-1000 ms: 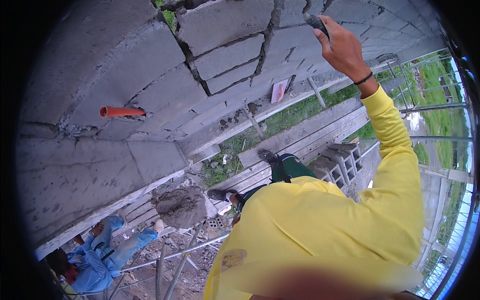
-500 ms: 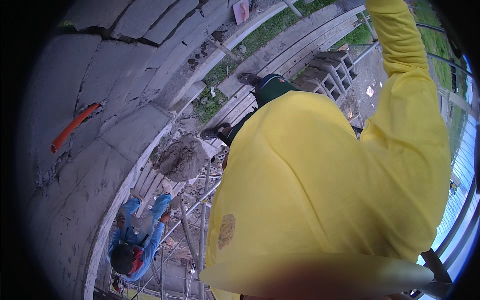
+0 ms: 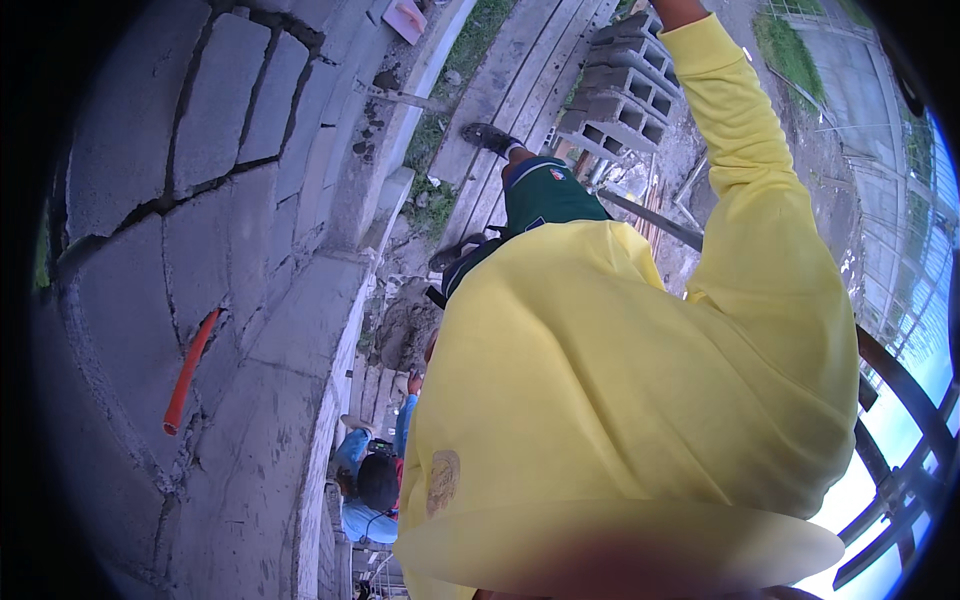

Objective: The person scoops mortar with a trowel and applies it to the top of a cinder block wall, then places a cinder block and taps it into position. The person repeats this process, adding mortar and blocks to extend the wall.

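Note:
My right arm in a yellow sleeve (image 3: pixel 735 130) reaches up toward the top right. Only the wrist and a bit of my right hand (image 3: pixel 680 10) show at the upper edge; its fingers are cut off, so what it holds or touches is out of sight. Nearest to it is a stack of grey hollow concrete blocks (image 3: pixel 625 85). My left hand does not show; the yellow shirt (image 3: pixel 620 380) covers much of the middle. Below the shirt's hem, my green shorts (image 3: pixel 550 195) and dark shoes (image 3: pixel 487 138) appear over wooden planks (image 3: pixel 510 95).
On the left rises a grey block wall (image 3: pixel 130 270) with an orange pipe (image 3: pixel 190 375) sticking out. A pinkish flat board (image 3: pixel 405 20) lies near the top. A co-worker in blue (image 3: pixel 365 520) is low at left, near a mortar heap (image 3: pixel 405 325). Dark metal bars (image 3: pixel 910 395) stand at right.
The whole view has shifted and turned. My right wrist has come into the picture at the top. The co-worker, fully visible before, is now partly hidden behind my shirt.

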Demonstrator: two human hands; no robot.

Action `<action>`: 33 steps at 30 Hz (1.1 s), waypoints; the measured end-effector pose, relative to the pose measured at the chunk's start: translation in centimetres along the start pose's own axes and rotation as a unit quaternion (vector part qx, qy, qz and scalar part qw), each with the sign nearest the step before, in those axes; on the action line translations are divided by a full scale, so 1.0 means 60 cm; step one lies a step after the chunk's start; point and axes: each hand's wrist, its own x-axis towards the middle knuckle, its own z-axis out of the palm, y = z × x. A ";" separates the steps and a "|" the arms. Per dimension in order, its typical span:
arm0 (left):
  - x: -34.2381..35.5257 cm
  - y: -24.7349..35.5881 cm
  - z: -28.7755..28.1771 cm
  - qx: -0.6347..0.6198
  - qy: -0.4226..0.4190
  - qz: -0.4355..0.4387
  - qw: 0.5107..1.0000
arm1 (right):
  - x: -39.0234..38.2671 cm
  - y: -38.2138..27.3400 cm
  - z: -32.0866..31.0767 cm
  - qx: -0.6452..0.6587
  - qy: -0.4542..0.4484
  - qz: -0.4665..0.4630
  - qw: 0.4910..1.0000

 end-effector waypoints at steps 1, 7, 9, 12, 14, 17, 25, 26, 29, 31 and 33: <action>0.002 0.017 -0.003 0.007 0.001 0.003 1.000 | -0.047 0.028 0.002 0.018 -0.010 0.058 0.998; 0.018 0.114 0.039 0.047 -0.001 -0.012 0.999 | -0.342 0.190 0.068 0.000 -0.184 0.365 0.913; 0.022 0.148 0.070 0.063 -0.010 -0.021 0.998 | -0.461 0.218 0.101 0.035 -0.272 0.514 0.813; 0.014 0.219 0.136 0.077 -0.066 -0.034 0.994 | -0.644 0.216 0.130 0.286 -0.141 0.757 0.571; 0.006 0.277 0.213 0.081 -0.085 -0.008 0.993 | -0.742 0.206 0.144 0.326 -0.088 0.815 0.472; -0.035 0.358 0.309 0.304 -0.194 0.130 0.924 | -0.841 0.189 0.157 0.242 -0.076 0.880 0.401; -0.074 0.493 0.517 0.137 -0.216 0.077 0.964 | -0.831 0.278 0.151 0.284 -0.223 0.827 0.431; -0.072 0.493 0.528 0.102 -0.217 0.074 0.968 | -0.809 0.302 0.159 0.308 -0.236 0.827 0.406; -0.047 0.482 0.537 0.054 -0.202 0.077 0.975 | -0.752 0.348 0.188 0.317 -0.256 0.792 0.455; -0.026 0.465 0.519 0.068 -0.237 0.084 0.966 | -0.713 0.365 0.208 0.313 -0.276 0.770 0.483; -0.011 0.441 0.494 0.211 -0.228 0.314 0.897 | -0.673 0.371 0.224 0.365 -0.272 0.768 0.451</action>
